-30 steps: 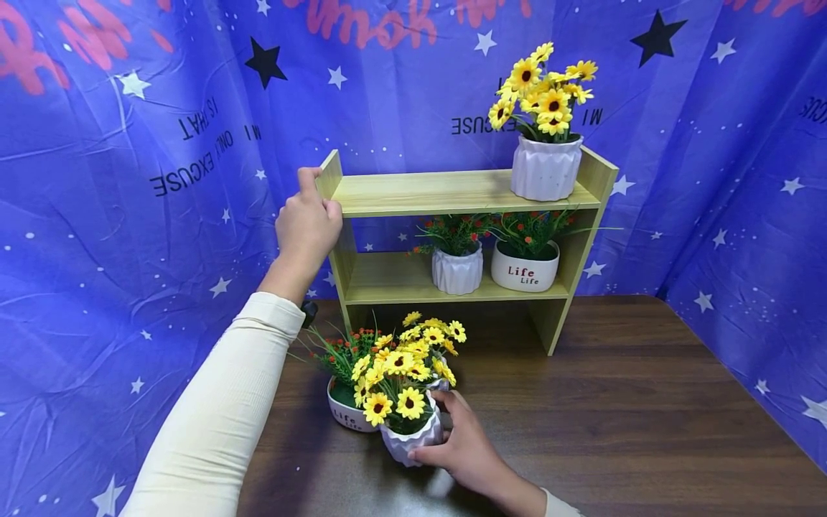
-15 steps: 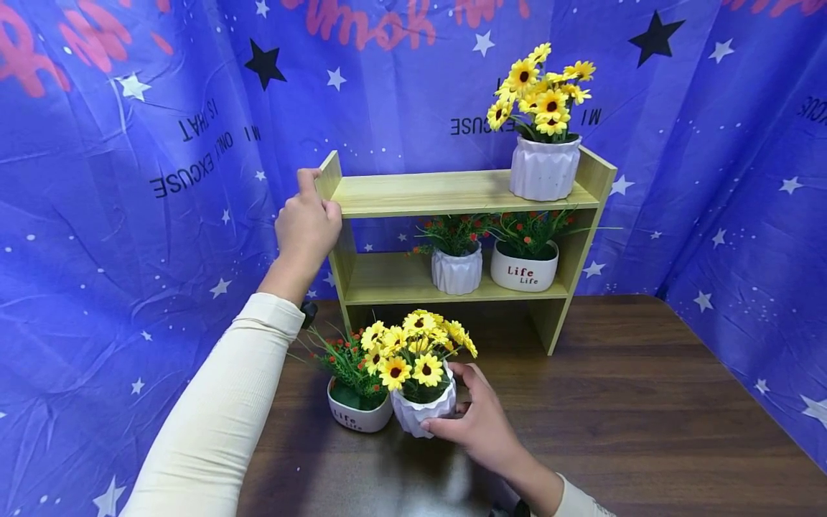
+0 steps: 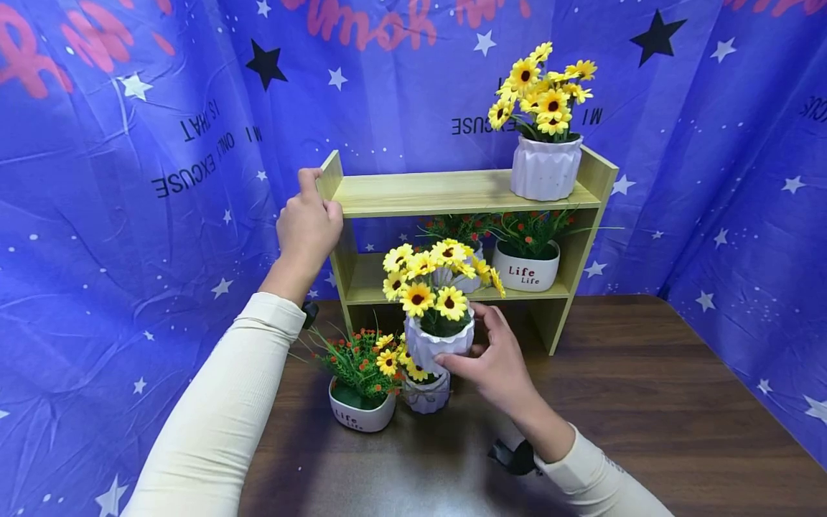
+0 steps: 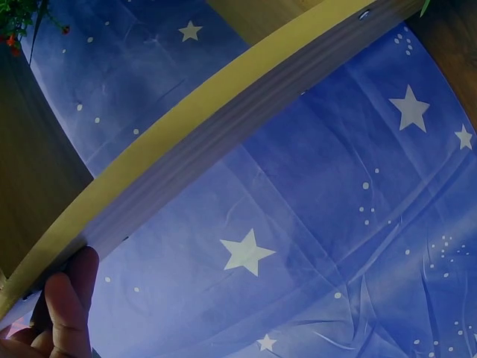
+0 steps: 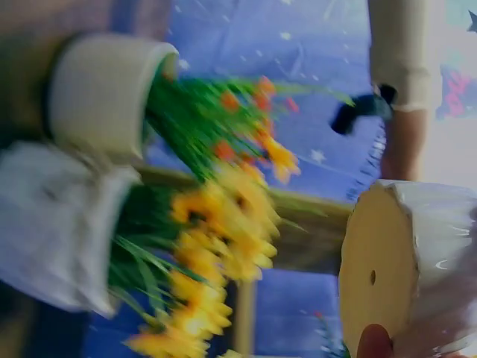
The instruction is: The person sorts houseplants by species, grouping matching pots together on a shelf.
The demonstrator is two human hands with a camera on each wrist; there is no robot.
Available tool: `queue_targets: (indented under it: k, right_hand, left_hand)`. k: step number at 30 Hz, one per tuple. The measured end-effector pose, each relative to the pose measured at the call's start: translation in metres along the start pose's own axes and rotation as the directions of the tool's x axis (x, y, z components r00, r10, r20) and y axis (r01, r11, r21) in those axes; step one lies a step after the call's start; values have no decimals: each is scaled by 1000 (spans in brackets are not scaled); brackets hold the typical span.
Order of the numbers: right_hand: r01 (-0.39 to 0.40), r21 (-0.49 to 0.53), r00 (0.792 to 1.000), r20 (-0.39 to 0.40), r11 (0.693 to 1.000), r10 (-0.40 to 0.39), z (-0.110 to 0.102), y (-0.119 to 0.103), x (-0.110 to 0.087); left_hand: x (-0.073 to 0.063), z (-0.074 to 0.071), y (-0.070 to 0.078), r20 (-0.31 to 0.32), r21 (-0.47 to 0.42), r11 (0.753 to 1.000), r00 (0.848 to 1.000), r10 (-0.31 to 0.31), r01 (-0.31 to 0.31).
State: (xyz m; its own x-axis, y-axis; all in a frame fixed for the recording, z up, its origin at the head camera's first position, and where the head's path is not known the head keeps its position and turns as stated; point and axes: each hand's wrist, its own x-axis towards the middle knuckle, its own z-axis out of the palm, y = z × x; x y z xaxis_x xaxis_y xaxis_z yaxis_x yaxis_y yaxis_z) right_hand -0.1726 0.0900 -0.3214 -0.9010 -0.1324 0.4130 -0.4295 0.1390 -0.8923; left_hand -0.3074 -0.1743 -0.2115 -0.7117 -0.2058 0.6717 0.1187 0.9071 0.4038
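My right hand (image 3: 500, 366) holds a white fluted flowerpot (image 3: 429, 346) of yellow sunflowers by its right side, raised in front of the middle shelf. In the right wrist view the pot's flat tan base (image 5: 380, 268) with a small hole shows, a fingertip on it. My left hand (image 3: 306, 226) grips the top left end of the wooden shelf unit (image 3: 420, 192); in the left wrist view its fingers (image 4: 71, 309) press the side panel. Below the raised pot, a second sunflower pot (image 3: 428, 396) stands on the table beside an oval "Life" pot (image 3: 363, 416) with red flowers.
Another sunflower pot (image 3: 545, 169) stands at the right end of the top shelf. The middle shelf bears an oval "Life" pot (image 3: 526, 269) and a fluted pot partly hidden behind the raised sunflowers. Blue starry cloth (image 3: 400, 93) hangs behind the brown table (image 3: 646, 402).
My right hand has lifted the sunflower pot up and to the right from low over the table, uncovering the sunflower pot behind it. The left hand stays on the shelf unit.
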Motion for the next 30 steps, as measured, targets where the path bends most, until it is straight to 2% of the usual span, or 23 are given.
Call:
queue_targets:
  k: [10,16,23,26,30]
  right_hand:
    - [93,-135,988,-112,986,-108,-26,-46,46]
    - [97,-179,976,-177,979,-129,-46,-56,81]
    - [64,-97,979,-185,993,-82,-58,-76,120]
    - [40,-56,984,-170,998,-49,-59,-78,131]
    - [4,-58,988,-157,998,-13,-58,-76,141]
  left_hand:
    - [0,1,0,14,-4,1000,1000,-4,4]
    - [-1,2,0,13,-10,1000,1000,-1,1]
    - [0,-1,-1,1,-5,1000,1000,7,-7]
    - [0,-1,0,6,-10,1000,1000,7,-6]
    - [-1,-1,0,-4,-9,1000,1000,2,-2]
